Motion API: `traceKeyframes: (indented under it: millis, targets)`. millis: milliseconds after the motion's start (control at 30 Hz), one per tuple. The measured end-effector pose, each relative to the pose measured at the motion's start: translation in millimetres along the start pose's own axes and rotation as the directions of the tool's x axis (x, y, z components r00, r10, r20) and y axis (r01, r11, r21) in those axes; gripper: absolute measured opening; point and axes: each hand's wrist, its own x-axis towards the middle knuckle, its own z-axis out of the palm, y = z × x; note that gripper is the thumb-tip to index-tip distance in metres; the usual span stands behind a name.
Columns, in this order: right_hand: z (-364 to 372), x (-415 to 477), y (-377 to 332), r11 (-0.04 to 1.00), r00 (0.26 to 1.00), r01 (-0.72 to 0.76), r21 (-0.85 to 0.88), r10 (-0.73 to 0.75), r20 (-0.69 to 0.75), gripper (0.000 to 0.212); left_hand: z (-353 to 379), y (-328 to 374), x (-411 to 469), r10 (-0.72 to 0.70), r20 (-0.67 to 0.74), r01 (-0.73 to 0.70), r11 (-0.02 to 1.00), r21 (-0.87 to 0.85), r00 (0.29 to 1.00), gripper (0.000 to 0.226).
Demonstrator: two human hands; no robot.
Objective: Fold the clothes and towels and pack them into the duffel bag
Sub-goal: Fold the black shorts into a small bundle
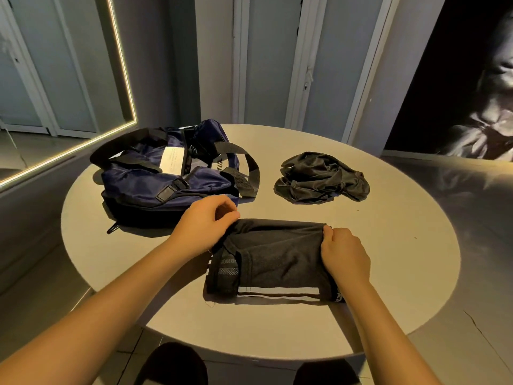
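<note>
Folded black shorts (273,259) with white stripes lie near the round table's (388,245) front edge. Left hand (206,225) pinches the far-left corner, right hand (344,252) grips the far-right corner. Navy duffel bag (166,176) far left; crumpled black garment (320,177) far right

Navy duffel bag (155,179), black white-striped garment (277,259)

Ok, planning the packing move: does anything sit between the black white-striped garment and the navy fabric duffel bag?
Nothing visible lies between the black white-striped garment and the navy fabric duffel bag. The crumpled black cloth sits off right; black straps drape across the bag's top.
</note>
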Motion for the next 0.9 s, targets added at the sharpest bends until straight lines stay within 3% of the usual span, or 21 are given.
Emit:
traceKeyframes:
  millis: [67, 167, 267, 467, 667, 800, 900]
  targets:
    - [1, 1, 1, 1.0, 1.0, -0.006, 0.007, 0.006, -0.001, 0.049, -11, 8, -10, 0.061, 0.051, -0.061, 0.998, -0.013, 0.997, 0.011]
    - [3, 3, 1, 1.0, 1.0, -0.011, 0.014, 0.011, -0.002, 0.048, -25, 13, -21, 0.076, 0.356, -0.052, 0.996, -0.076, 0.931, 0.006]
    - [4, 4, 2, 1.0, 1.0, -0.015, 0.022, 0.015, 0.004, 0.046, -33, 8, -27, 0.104, 0.511, -0.075, 0.994, -0.077, 0.853, 0.037]
    - [4, 4, 2, 0.999, 1.0, -0.018, 0.035, 0.017, 0.025, 0.047, -21, 2, -29, 0.238, 0.312, -0.256, 0.966, 0.017, 0.92, 0.017]
    - [-2, 5, 2, 0.988, 0.991, -0.063, 0.139, 0.046, 0.126, 0.036, -18, 7, -15, 0.161, 0.034, -0.159, 0.986, -0.049, 0.986, 0.012]
    - [-5, 14, 11, 0.936, 0.98, -0.12, 0.33, 0.058, 0.192, 0.027, -22, 9, -13, 0.074, 0.226, -0.039, 0.987, -0.155, 0.971, 0.023]
    - [-9, 16, 15, 0.896, 0.972, -0.162, 0.413, 0.074, 0.222, 0.029, -30, 12, -17, 0.091, 0.452, 0.001, 0.98, -0.199, 0.887, 0.039]
